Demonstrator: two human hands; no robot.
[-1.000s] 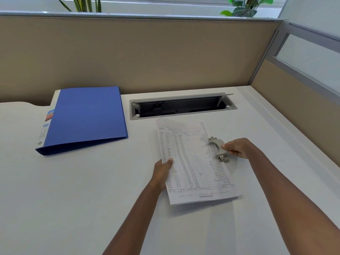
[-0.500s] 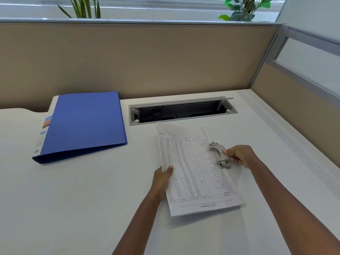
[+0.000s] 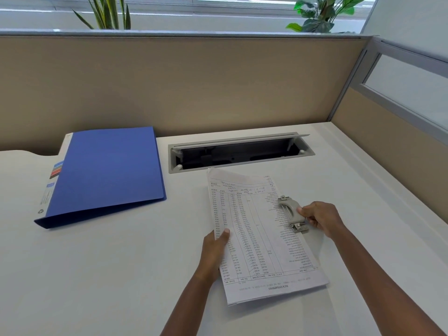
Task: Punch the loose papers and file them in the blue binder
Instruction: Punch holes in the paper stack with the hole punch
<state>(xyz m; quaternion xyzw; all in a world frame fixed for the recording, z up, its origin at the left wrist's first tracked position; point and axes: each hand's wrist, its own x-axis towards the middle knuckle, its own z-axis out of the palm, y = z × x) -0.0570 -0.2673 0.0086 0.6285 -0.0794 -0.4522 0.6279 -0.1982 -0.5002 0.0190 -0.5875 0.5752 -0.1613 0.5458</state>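
Observation:
A thin stack of printed papers (image 3: 259, 236) lies slightly raised over the white desk (image 3: 109, 275), in front of me. My left hand (image 3: 215, 248) holds its left edge, thumb on top. A small grey hole punch (image 3: 292, 213) sits over the papers' right edge. My right hand (image 3: 320, 218) grips the punch from the right, thumb on its handle. The blue binder (image 3: 106, 170) lies closed on the desk to the left, spine label facing left.
An open cable tray (image 3: 240, 151) is sunk into the desk just behind the papers. Beige partition walls (image 3: 184, 88) close off the back and right sides. Plants stand behind the partition.
The papers, the punch and both hands keep the same hold. The view has shifted a little; the punch sits slightly further along the right edge of the papers.

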